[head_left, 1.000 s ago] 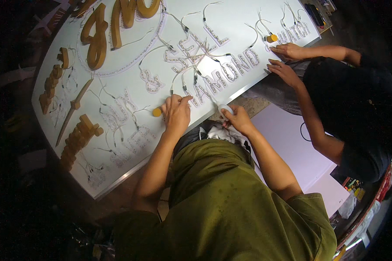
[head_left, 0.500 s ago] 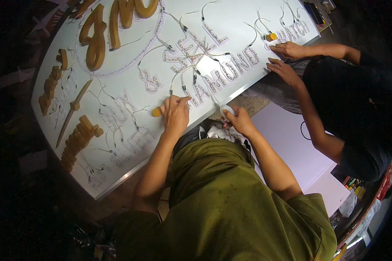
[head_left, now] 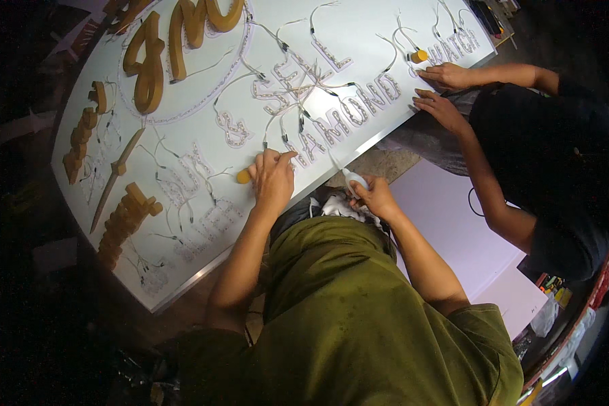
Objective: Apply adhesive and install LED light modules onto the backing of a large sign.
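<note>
My left hand (head_left: 273,179) rests on the white sign board (head_left: 203,122). Its bent fingers hold down a letter outline (head_left: 292,153) studded with small LEDs, and they hide most of it. In my right hand (head_left: 379,197) is a white squeeze bottle (head_left: 354,180) with a long thin nozzle. The nozzle points over the board's near edge toward the row of LED letters (head_left: 342,122); whether its tip touches anything, I cannot tell. A yellow round cap (head_left: 243,176) sits just left of my left hand.
Loose wires (head_left: 304,88) trail across the board. Thick gold letters (head_left: 149,74) stand at its far left. On the right, a co-worker's hands (head_left: 443,91) rest on other LED letters, near a second yellow piece (head_left: 419,56). Pale sheets (head_left: 446,210) lie below the near edge.
My right hand has drawn back slightly toward me and to the right with the squeeze bottle. My left hand stays in place on the letter outline.
</note>
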`<state>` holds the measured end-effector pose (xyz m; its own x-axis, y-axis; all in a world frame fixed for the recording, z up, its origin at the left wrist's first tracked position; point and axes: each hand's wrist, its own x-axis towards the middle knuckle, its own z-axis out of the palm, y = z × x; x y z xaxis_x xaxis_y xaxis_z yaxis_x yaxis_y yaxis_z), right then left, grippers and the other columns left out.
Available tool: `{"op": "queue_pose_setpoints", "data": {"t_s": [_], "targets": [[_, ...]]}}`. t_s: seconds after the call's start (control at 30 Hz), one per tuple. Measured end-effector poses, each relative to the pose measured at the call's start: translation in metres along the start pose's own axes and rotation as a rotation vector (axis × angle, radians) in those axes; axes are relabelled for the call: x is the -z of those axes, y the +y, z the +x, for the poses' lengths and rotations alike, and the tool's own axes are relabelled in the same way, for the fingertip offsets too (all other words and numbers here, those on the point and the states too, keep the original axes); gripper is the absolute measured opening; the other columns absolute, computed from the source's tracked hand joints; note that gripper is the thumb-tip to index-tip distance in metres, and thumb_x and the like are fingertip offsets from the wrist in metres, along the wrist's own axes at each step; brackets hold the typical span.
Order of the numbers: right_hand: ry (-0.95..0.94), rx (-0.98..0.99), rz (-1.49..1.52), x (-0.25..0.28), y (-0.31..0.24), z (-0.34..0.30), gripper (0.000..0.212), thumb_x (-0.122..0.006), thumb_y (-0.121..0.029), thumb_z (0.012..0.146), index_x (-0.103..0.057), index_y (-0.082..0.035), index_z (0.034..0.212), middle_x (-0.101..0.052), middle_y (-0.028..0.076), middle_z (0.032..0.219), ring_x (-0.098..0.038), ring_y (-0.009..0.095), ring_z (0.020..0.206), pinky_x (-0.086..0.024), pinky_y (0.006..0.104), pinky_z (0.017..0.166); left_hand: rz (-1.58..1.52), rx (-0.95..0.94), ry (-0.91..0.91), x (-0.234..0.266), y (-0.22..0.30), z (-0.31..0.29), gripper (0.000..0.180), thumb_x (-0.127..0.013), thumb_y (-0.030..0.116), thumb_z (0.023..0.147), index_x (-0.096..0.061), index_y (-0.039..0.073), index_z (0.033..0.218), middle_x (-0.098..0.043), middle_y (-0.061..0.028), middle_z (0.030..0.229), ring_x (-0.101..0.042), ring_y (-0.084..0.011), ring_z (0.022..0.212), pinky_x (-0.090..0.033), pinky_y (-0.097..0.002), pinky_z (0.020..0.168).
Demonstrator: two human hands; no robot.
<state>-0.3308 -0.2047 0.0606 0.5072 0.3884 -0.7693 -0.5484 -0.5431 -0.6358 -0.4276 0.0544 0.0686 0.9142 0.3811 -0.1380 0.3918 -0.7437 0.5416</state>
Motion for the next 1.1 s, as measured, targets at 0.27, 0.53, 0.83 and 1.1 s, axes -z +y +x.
{"op": "queue_pose_setpoints", "data": {"t_s": [0.27, 0.53, 0.83, 1.1], "targets": [[0.016, 0.007, -0.039, -0.003, -0.001, 0.001, 0.037, -0.066, -0.03, 0.103, -0.068, 0.007, 0.106, -0.072, 0.009, 0.083, -0.067, 0.013, 0.062, -0.052, 0.0313, 0.058, 0.011, -0.003, -0.017, -0.001, 0.001, 0.001, 0.029, -0.068, 0.01, 0.09, -0.075, 0.017, 0.117, -0.057, -0.0066, 0.104, -0.053, -0.027, 0.105, -0.036, -0.0443, 0.092], [-0.019, 0.029, 0.044, -0.012, -0.027, 0.009, 0.036, -0.065, -0.027, 0.103, -0.066, 0.008, 0.108, -0.073, 0.01, 0.088, -0.068, 0.014, 0.063, -0.055, 0.0305, 0.058, 0.018, 0.002, -0.036, 0.0, 0.001, -0.001, 0.03, -0.068, 0.012, 0.091, -0.074, 0.018, 0.119, -0.057, -0.0068, 0.106, -0.052, -0.0272, 0.107, -0.036, -0.0445, 0.093], [-0.043, 0.137, -0.015, 0.003, -0.017, -0.001, 0.03, -0.066, -0.023, 0.104, -0.066, 0.006, 0.112, -0.072, 0.006, 0.088, -0.068, 0.012, 0.075, -0.054, 0.0284, 0.066, 0.041, 0.001, -0.028, 0.002, 0.002, 0.0, 0.034, -0.069, 0.011, 0.089, -0.073, 0.015, 0.122, -0.057, -0.0083, 0.109, -0.052, -0.0277, 0.11, -0.036, -0.0453, 0.094], [-0.042, 0.181, 0.092, 0.045, -0.046, -0.011, 0.034, -0.071, -0.014, 0.099, -0.06, 0.0, 0.129, -0.067, 0.005, 0.104, -0.065, 0.01, 0.089, -0.053, 0.0258, 0.074, 0.115, -0.104, -0.022, -0.008, 0.01, 0.019, 0.04, -0.067, 0.011, 0.089, -0.071, 0.014, 0.128, -0.056, -0.0094, 0.117, -0.051, -0.0291, 0.113, -0.036, -0.0461, 0.095]]}}
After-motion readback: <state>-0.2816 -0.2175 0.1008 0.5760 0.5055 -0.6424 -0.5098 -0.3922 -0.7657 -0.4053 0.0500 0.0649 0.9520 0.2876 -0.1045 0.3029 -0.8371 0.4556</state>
